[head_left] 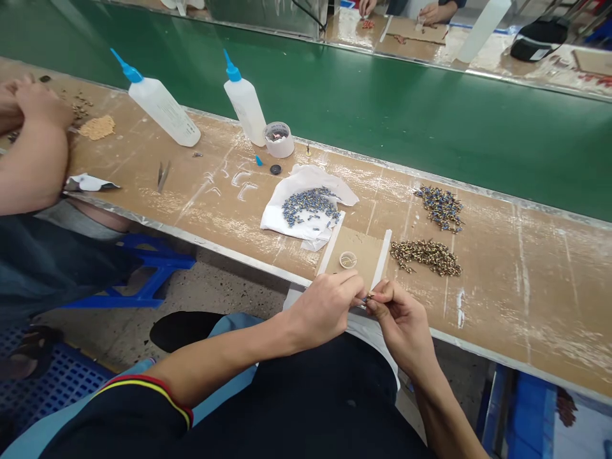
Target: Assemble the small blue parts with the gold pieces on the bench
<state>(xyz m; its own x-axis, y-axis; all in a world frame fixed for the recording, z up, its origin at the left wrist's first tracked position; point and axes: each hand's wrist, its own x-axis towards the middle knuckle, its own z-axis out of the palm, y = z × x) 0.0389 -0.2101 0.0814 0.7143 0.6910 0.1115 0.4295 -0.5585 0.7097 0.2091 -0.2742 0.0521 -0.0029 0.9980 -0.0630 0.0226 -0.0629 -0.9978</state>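
Observation:
My left hand (327,305) and my right hand (399,315) meet at the near edge of the brown worktop (526,299), fingertips pinched together around a tiny part (368,297) held between them. Just beyond my fingers lies a small cardboard pad (364,250) edged with white tape, and a little clear cap (347,259) rests on it. A heap of brass-coloured parts (426,256) is to the right of the pad. A heap of blue-grey parts (440,207) sits behind that. More blue-grey parts (310,205) lie on a white cloth (292,224).
Two squeeze bottles with blue nozzles (165,113) (245,109), a small white cup (279,139) and tweezers (162,176) lie on the worktop to the left. Another person's arm (33,159) rests at the far left. A green conveyor belt (382,108) runs behind; other hands (433,13) work beyond it.

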